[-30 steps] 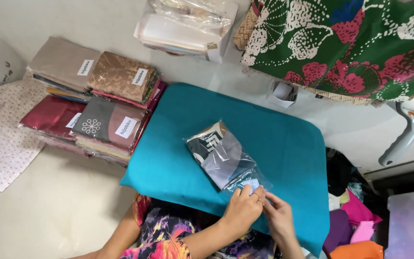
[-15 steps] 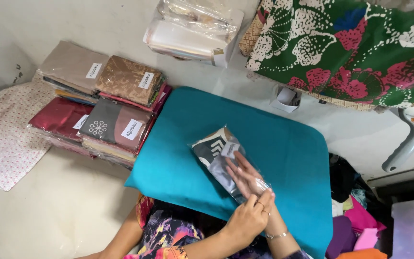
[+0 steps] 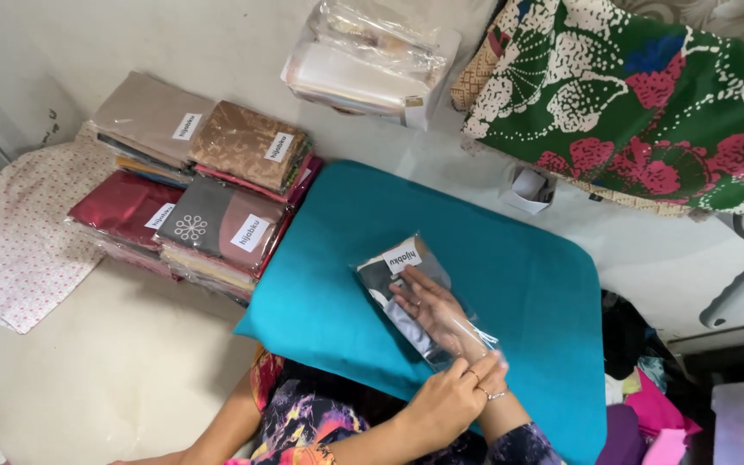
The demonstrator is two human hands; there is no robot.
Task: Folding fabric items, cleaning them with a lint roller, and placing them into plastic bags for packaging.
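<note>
A clear plastic packet with folded dark and grey cloth and a white label lies on a teal cushion in front of me. My right hand rests flat on the packet's middle, fingers stretched toward the label. At the packet's near end, my left hand pinches the plastic where it sticks out. The near half of the packet is hidden under both hands.
Stacks of packaged folded cloths, brown, beige, grey and dark red, sit left of the cushion. A bundle of clear bags lies beyond it, with a green floral cloth at far right and a pink-dotted cloth at left.
Both hands were together at the packet's near end. My right hand has since slid up onto the packet and lies flat there; my left stays at the near end.
</note>
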